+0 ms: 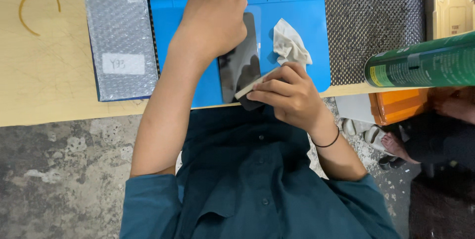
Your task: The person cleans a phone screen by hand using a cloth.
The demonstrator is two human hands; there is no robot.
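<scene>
A dark phone (241, 63) lies screen-up on a blue work mat (302, 6). My left hand (215, 19) rests over the phone's far left part and presses it down, fingers stretched toward the mat's far edge. My right hand (287, 95) is closed on a small flat pale scraper card (248, 89) whose edge touches the phone's near end. A crumpled white cloth (289, 46) lies on the mat just right of the phone, above my right hand.
A bubble-wrapped flat box (120, 41) lies left of the mat on the wooden table (44, 71). A green spray can (425, 61) lies on its side at right, near a tan case (452, 6). Another person's feet (396, 142) show below the table edge at right.
</scene>
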